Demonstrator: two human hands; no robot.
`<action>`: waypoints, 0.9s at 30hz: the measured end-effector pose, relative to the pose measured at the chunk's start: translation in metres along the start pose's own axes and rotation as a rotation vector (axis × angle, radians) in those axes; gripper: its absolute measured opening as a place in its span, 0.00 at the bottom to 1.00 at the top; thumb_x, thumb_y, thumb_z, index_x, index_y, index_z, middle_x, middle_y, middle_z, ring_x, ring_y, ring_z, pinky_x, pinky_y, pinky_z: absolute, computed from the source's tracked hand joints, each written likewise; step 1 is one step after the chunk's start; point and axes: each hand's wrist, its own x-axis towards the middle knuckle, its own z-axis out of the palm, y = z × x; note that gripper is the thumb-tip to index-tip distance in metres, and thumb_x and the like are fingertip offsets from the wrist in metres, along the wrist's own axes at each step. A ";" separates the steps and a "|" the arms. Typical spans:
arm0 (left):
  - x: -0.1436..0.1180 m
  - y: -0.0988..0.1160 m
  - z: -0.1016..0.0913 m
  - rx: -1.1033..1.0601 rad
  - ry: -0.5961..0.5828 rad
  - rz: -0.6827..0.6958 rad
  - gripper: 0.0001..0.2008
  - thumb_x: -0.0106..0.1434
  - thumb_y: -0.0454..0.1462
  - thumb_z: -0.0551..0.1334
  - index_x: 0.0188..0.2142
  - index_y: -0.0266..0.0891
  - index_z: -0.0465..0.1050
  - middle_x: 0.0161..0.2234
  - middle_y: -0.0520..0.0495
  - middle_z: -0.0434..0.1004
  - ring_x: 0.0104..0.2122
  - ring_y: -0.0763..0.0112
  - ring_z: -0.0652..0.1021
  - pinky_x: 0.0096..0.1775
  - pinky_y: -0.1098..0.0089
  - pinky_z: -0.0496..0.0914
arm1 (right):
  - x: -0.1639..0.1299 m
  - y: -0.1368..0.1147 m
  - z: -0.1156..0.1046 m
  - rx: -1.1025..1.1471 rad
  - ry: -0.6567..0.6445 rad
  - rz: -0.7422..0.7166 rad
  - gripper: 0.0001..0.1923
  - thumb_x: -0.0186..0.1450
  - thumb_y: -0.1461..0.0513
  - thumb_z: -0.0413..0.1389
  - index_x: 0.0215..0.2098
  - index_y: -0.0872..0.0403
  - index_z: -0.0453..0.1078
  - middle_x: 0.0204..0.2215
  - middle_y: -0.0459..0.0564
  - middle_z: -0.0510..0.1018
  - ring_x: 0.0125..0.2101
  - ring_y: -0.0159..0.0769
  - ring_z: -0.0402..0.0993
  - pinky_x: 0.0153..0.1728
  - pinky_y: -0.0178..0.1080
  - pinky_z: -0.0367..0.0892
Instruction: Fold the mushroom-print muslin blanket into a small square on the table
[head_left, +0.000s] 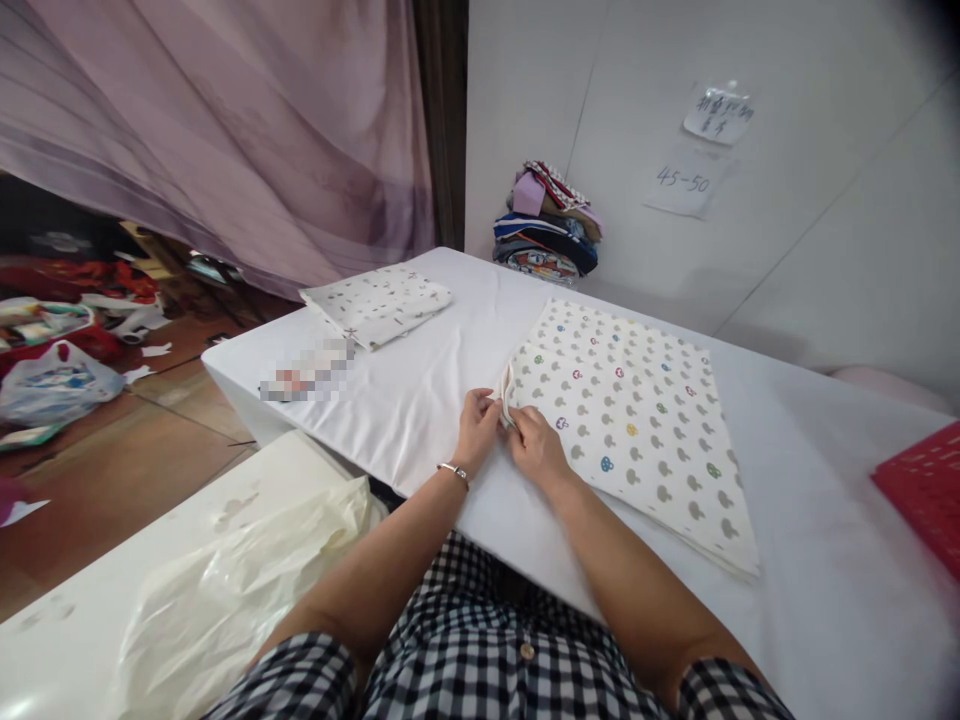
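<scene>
A folded white cloth [637, 400] printed with grey and coloured mushrooms lies on the white-covered table [420, 410]. Both hands are at its near left corner, where the layered edge is lifted a little. My left hand [477, 425] pinches that edge from the left, its fingertips closed on the fabric. From the right, my right hand [536, 445] grips the same corner with bent fingers, the thumb side against the cloth. The fingertips partly hide the held edge. Further left lies another folded white cloth [382, 300] with a small scattered print.
A blurred item [307, 372] lies near the table's left edge. Stacked folded fabrics [547, 225] stand by the wall. At right is a red perforated object [922, 490]. A pale plastic bag [247, 580] rests on a white surface at lower left; bags and clutter [56, 385] cover the floor.
</scene>
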 end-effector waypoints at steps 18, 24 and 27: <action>0.002 0.005 0.003 0.028 -0.042 -0.160 0.13 0.49 0.35 0.64 0.35 0.37 0.64 0.23 0.53 0.71 0.21 0.76 0.73 0.24 0.73 0.69 | 0.005 0.017 0.008 0.226 0.095 0.112 0.13 0.65 0.61 0.45 0.39 0.53 0.71 0.32 0.50 0.74 0.34 0.37 0.69 0.38 0.38 0.63; 0.004 0.000 0.002 0.178 -0.137 -0.151 0.04 0.49 0.35 0.61 0.24 0.38 0.67 0.17 0.54 0.70 0.18 0.75 0.72 0.23 0.74 0.67 | 0.004 0.020 0.009 0.223 0.121 0.134 0.13 0.65 0.61 0.44 0.38 0.53 0.70 0.33 0.50 0.74 0.35 0.36 0.69 0.38 0.38 0.63; 0.006 -0.001 0.000 0.166 -0.109 -0.149 0.02 0.48 0.34 0.60 0.23 0.38 0.66 0.15 0.55 0.68 0.17 0.74 0.71 0.22 0.74 0.66 | 0.005 0.020 0.007 0.207 0.131 0.148 0.13 0.65 0.60 0.44 0.38 0.53 0.69 0.31 0.49 0.73 0.33 0.36 0.68 0.37 0.38 0.63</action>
